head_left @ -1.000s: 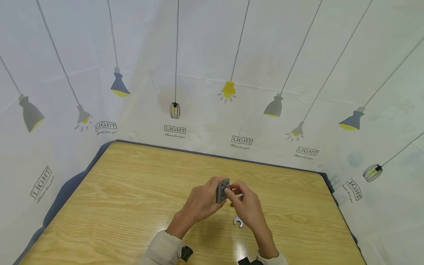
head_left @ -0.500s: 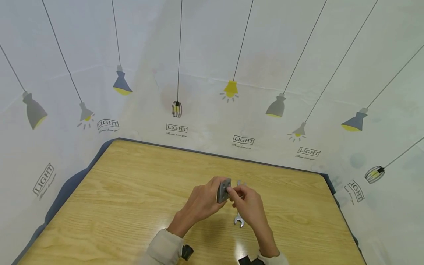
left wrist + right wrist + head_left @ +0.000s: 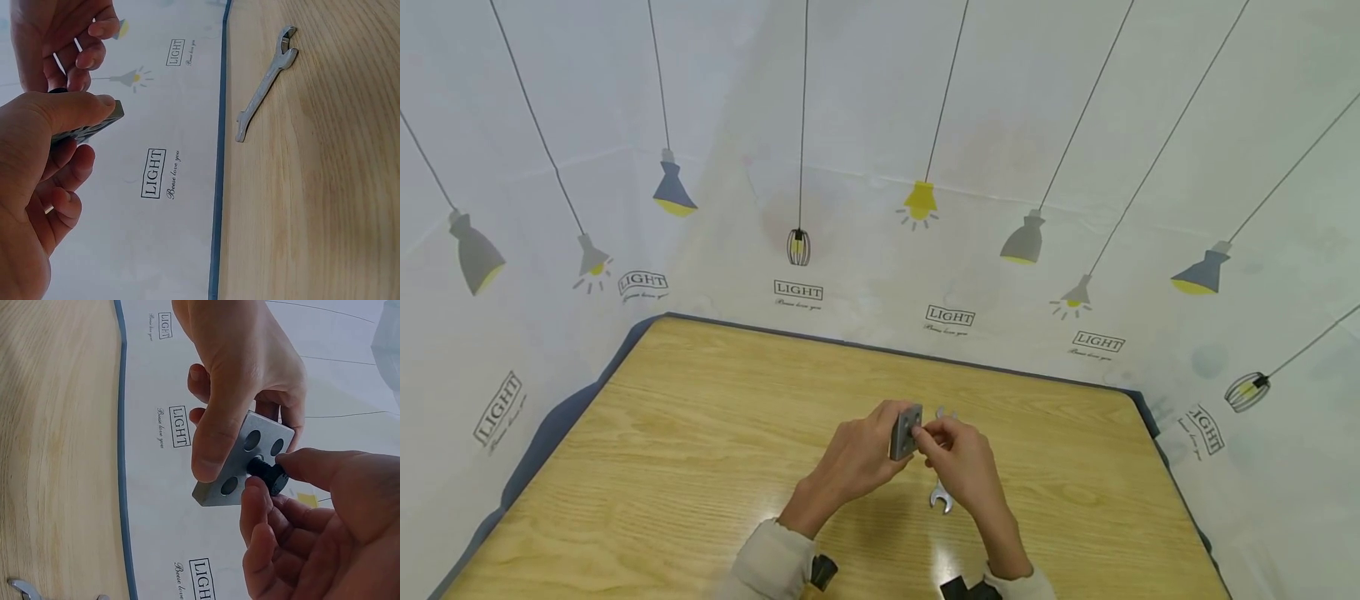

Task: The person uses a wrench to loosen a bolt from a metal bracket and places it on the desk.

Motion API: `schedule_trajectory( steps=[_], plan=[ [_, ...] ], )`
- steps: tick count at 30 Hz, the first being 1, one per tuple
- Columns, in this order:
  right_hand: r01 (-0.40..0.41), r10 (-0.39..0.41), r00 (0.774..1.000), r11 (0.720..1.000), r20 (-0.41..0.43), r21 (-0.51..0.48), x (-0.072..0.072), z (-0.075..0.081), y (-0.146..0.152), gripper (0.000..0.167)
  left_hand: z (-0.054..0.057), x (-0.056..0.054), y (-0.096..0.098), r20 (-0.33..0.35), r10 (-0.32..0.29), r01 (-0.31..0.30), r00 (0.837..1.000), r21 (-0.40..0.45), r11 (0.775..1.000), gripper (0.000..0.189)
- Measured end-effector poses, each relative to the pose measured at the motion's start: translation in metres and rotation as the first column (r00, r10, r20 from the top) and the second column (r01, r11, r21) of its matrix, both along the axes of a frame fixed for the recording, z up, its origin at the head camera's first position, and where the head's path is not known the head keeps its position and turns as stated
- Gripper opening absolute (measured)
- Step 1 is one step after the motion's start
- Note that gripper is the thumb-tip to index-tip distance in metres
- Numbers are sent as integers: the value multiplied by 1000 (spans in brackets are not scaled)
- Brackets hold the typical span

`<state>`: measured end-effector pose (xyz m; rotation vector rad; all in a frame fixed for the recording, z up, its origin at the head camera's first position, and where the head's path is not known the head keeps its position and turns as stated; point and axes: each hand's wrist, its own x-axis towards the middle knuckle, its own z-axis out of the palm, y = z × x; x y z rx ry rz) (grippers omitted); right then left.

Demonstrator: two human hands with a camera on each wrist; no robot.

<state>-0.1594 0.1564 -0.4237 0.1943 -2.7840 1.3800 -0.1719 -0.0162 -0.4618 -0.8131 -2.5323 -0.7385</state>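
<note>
My left hand [image 3: 857, 454] grips a grey metal block [image 3: 219, 490] with several round holes, its thumb lying along one face. The block is held tilted above the table. With thumb and fingers, my right hand [image 3: 962, 467] pinches the head of a black bolt [image 3: 274, 477]. The bolt's shank stands in one of the holes, and part of it shows outside the face. In the left wrist view the block [image 3: 94, 128] is seen edge-on, and the bolt is mostly hidden behind the hands.
A silver open-ended wrench [image 3: 262, 87] lies on the wooden table [image 3: 715, 400], below and beside the right hand. Behind the table hangs a pale sheet [image 3: 865, 108] printed with lamps.
The right hand's fingers have drawn in from a spread position to a closer pinch at the block, uncovering more of the wrench. The left hand and block stay nearly in place.
</note>
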Motion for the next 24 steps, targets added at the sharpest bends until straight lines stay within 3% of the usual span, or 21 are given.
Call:
schedule_trajectory(
  steps=[24],
  plan=[
    [-4,5,999,1000,-54,21,3,2,2,13,1,1,0,23,-1,0,1000,14,1000,59]
  ],
)
